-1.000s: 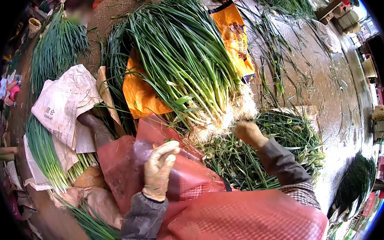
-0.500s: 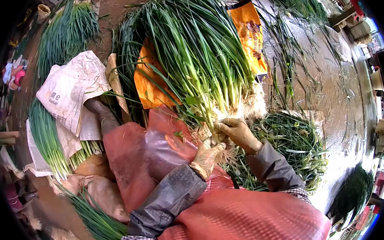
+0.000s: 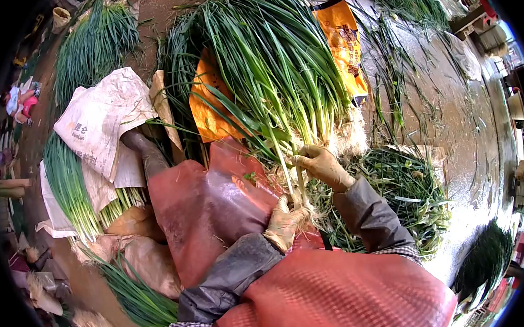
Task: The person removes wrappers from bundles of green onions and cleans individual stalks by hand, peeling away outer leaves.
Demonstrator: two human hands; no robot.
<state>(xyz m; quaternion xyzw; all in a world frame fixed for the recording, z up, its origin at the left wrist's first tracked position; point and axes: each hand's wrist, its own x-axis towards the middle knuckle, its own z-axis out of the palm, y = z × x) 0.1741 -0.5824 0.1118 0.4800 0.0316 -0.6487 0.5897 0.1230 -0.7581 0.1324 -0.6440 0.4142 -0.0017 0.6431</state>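
My gloved left hand (image 3: 286, 223) is closed around the root end of a few green garlic stalks (image 3: 293, 176), just above my red apron (image 3: 216, 201). Higher up, my gloved right hand (image 3: 323, 167) pinches one of their pale stems between thumb and fingers. The leaves of these stalks run up over a big green garlic pile (image 3: 268, 62). Its white roots (image 3: 351, 138) lie just beyond my right hand. Part of an orange printed bag (image 3: 340, 44) shows beneath the pile.
Loose leaves and trimmings (image 3: 400, 197) are heaped right of my hands. On the left, a white sack (image 3: 103, 121) partly covers another green garlic bundle (image 3: 68, 188). A dark green bundle (image 3: 486, 258) lies at lower right on the wet floor (image 3: 451, 147).
My left hand has lowered slightly with the root ends, and my right hand has shifted a little upward along the stems. More stem shows between them, and the stalks are spread apart.
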